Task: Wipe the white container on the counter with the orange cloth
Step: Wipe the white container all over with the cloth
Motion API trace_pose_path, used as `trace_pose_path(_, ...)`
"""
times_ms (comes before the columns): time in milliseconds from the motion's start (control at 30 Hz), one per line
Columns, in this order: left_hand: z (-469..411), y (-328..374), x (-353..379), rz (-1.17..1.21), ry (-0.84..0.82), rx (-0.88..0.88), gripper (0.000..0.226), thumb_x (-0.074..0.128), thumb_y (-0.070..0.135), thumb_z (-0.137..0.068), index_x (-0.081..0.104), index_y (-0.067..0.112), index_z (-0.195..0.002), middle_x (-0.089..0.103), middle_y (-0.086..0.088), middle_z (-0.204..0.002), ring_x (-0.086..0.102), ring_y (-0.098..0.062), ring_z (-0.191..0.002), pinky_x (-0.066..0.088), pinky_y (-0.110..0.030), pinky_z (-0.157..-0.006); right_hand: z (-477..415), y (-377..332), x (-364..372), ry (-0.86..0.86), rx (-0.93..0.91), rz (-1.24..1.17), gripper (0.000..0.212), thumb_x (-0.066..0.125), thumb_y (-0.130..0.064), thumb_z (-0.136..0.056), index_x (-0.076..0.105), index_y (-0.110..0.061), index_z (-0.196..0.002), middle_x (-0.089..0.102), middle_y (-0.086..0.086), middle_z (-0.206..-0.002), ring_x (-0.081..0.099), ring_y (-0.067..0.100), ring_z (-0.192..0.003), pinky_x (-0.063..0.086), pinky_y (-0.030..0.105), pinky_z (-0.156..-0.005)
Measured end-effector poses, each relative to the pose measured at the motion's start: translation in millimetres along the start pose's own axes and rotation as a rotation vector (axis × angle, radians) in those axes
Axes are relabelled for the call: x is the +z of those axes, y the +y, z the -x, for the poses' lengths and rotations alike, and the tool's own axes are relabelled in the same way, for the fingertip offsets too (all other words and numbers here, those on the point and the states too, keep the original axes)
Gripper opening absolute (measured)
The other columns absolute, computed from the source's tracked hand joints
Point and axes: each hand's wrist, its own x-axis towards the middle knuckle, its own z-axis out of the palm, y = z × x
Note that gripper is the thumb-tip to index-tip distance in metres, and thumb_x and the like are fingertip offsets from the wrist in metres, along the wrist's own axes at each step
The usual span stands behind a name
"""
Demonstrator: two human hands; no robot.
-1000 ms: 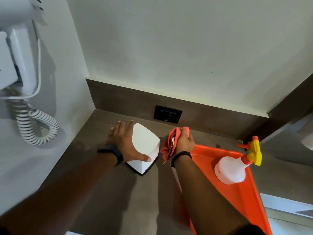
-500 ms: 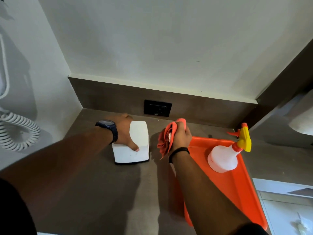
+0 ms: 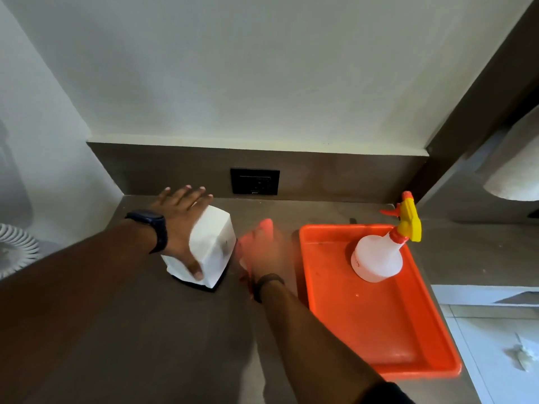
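Observation:
A white box-shaped container (image 3: 214,243) with a dark base stands on the brown counter (image 3: 145,330). My left hand (image 3: 178,223) lies flat over its left side, fingers spread toward the wall, thumb pressed on its front face. My right hand (image 3: 262,252) is blurred by motion just right of the container and holds the bunched orange cloth (image 3: 264,228) against the container's right side. Blur hides how much of the cloth touches the container.
An orange tray (image 3: 388,330) lies on the counter to the right, with a white spray bottle (image 3: 377,258) with a yellow and orange trigger standing in it. A black wall socket (image 3: 254,181) sits behind. A white coiled cord (image 3: 14,249) hangs at the left edge.
The container has been turned under my left hand, whose fingers have spread out flat. My right hand with the cloth has dropped lower beside the container and is moving fast. The camera view has shifted left.

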Motion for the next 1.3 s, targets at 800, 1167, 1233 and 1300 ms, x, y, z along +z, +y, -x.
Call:
trace_pose_path(800,-13,-7,11,0.126,0.041,0.226,0.145,0.078,0.075,-0.029,0.013,0.021,-0.147,0.028,-0.005,-0.154,0.026,-0.025,-0.143,0.019,-0.037,-0.119,62,13,57,-0.161,-0.088,-0.093,0.044,0.042,-0.067,-0.079,0.046,-0.053,-0.121,0.051,-0.011,-0.135,0.047,0.012,-0.126,0.042,0.047,-0.106)
trace_pose_path(1167,-6,0,6,0.154,0.043,0.193,0.145,0.069,0.072,-0.016,0.025,0.017,-0.142,0.036,-0.005,-0.147,0.032,-0.027,-0.135,0.031,-0.041,-0.114,33,13,57,-0.194,0.095,-0.060,0.063,0.035,-0.061,-0.084,0.044,-0.031,-0.138,0.050,0.001,-0.143,0.045,0.021,-0.130,0.036,0.048,-0.111)
trace_pose_path(1233,-5,0,5,0.156,0.050,0.195,0.144,0.071,0.071,-0.015,0.027,0.016,-0.141,0.037,-0.006,-0.146,0.034,-0.028,-0.134,0.032,-0.040,-0.113,44,20,57,-0.184,0.121,-0.082,0.066,0.037,-0.065,-0.080,0.043,-0.034,-0.138,0.049,-0.001,-0.143,0.045,0.019,-0.129,0.037,0.048,-0.110)
trace_pose_path(1300,-5,1,5,0.166,0.053,0.210,0.142,0.079,0.068,-0.019,0.029,0.014,-0.140,0.040,-0.007,-0.144,0.038,-0.029,-0.133,0.033,-0.042,-0.112,53,23,60,-0.169,0.070,-0.110,0.066,0.038,-0.069,-0.077,0.042,-0.040,-0.137,0.048,-0.004,-0.143,0.044,0.016,-0.130,0.038,0.048,-0.110)
